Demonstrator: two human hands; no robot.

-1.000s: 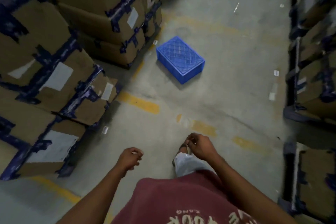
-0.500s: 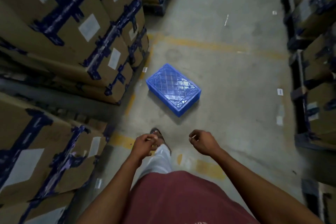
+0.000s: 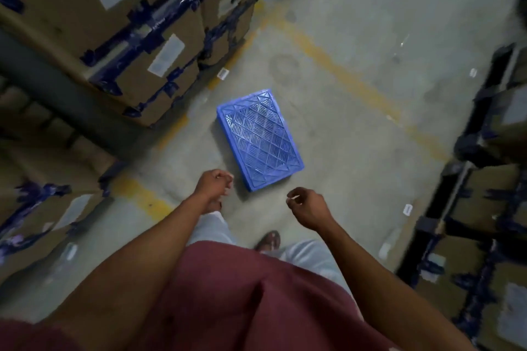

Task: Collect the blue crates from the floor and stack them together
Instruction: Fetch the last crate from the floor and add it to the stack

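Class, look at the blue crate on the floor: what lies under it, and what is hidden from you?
The blue crate lies upside down, its latticed base facing up, on the bare concrete floor. Only floor shows around its edges. Whatever sits beneath the overturned crate is covered and cannot be seen.

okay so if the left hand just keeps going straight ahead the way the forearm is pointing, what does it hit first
Most likely the blue crate. The left hand hangs with loosely curled fingers, holding nothing, just short of the crate's near corner. Depth is unclear from this single view, so it may pass above that corner.
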